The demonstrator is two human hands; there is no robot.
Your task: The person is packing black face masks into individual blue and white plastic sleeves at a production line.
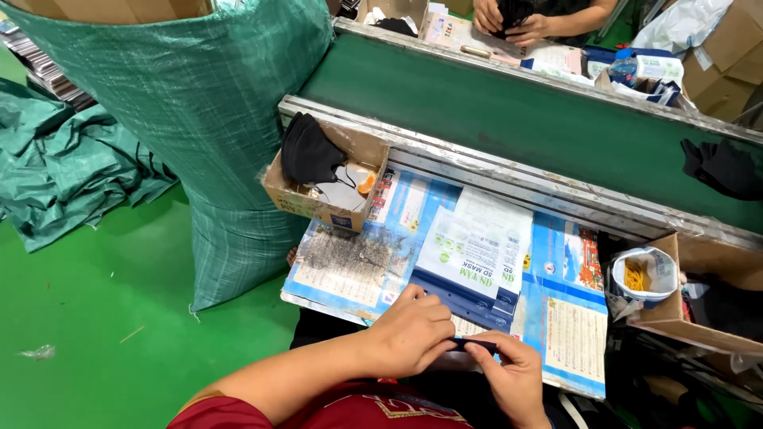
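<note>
Lower centre of frame: left hand point(409, 334) and right hand point(513, 373) pinch a thin dark strip point(475, 345), fingers closed. Flat white-and-blue printed pouch point(477, 250) lies unfilled above; black masks in cardboard box point(314, 151) remain unpacked.

Dark red shirt point(350, 409) (gold print), short sleeve point(218, 413).
</note>
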